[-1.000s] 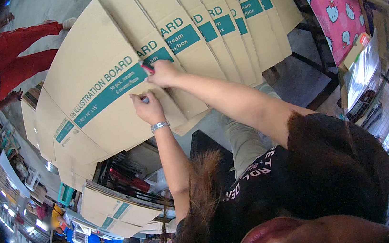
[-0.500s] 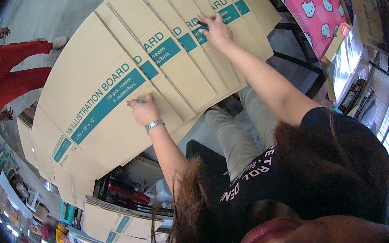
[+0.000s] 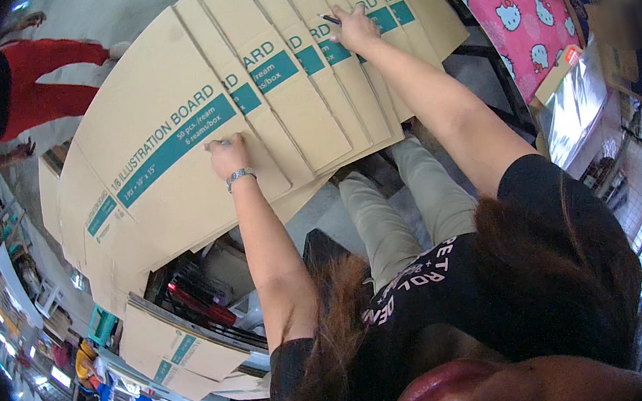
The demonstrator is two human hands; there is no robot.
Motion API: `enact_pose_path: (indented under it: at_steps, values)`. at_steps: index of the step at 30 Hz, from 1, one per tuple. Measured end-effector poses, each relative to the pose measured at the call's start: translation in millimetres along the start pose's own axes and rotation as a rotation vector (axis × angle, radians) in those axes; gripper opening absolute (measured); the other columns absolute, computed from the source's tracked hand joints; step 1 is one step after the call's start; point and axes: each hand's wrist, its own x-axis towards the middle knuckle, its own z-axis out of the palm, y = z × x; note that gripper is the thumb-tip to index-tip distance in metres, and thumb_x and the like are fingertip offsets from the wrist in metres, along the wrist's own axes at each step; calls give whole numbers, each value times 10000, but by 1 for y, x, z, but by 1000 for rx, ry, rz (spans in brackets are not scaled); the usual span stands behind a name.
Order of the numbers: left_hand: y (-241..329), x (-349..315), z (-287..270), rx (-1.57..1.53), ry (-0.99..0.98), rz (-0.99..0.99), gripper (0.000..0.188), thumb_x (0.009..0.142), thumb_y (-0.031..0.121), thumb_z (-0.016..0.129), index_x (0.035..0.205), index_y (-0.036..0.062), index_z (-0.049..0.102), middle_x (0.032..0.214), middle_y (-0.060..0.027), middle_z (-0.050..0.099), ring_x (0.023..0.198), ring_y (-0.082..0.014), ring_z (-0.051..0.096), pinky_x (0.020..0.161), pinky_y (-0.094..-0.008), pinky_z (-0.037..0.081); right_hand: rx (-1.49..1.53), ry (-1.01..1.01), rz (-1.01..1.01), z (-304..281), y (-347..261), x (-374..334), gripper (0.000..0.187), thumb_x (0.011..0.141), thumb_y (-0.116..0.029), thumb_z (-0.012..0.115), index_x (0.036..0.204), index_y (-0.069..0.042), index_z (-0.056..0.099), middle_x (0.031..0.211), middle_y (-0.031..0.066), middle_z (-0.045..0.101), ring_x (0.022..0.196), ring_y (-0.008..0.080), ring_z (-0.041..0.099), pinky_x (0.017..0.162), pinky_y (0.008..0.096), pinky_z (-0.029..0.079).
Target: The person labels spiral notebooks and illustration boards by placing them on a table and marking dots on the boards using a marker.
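Observation:
Flat brown cardboard sheets with teal bands and dark print overlap like a fan in front of me. My left hand, with a metal watch band at the wrist, rests on the front sheet with its fingers curled. A small bluish bit shows at those fingers, too small to name. Farther off and to the right, my right hand lies over the overlapped sheets. A dark pen sticks out between its thumb and fingers.
Another stack of cardboard lies at the lower left, near a dark metal frame. A pink patterned cloth covers a surface at the right, beside cardboard boxes. A person in red trousers stands at the far left.
My left hand has moved slightly left and up along the front sheet. My right hand has shifted a little, the pen still in it. The whole view has turned slightly.

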Motion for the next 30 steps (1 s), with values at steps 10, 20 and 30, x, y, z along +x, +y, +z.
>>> enact_pose_path:
  at_steps: [10, 20, 30]
  values:
    - [46, -36, -9, -2128, -690, -86, 267, 946, 297, 481, 1037, 68, 585, 1269, -98, 553, 1188, -267, 491, 1008, -457, 403, 1103, -644, -75, -8, -99, -98, 221, 866, -160, 555, 1041, -68, 655, 723, 17, 567, 615, 74, 506, 568, 207, 411]
    - [67, -35, -25, -2271, -507, -88, 522, 966, 531, 417, 1207, 69, 453, 1304, -75, 465, 1144, -242, 491, 991, -397, 414, 609, -358, -411, 30, -161, -104, 416, 802, -205, 720, 1162, -60, 569, 1084, 168, 634, 995, 285, 622, 867, 376, 493]
    - [68, -29, -55, -1470, 10, 217, 381, 1009, 319, 459, 1134, -15, 593, 1265, -127, 569, 1163, -214, 507, 977, -344, 414, 621, -151, -514, 48, -192, -109, 209, 835, -172, 650, 1027, -91, 636, 919, 204, 645, 888, 358, 629, 730, 415, 513]
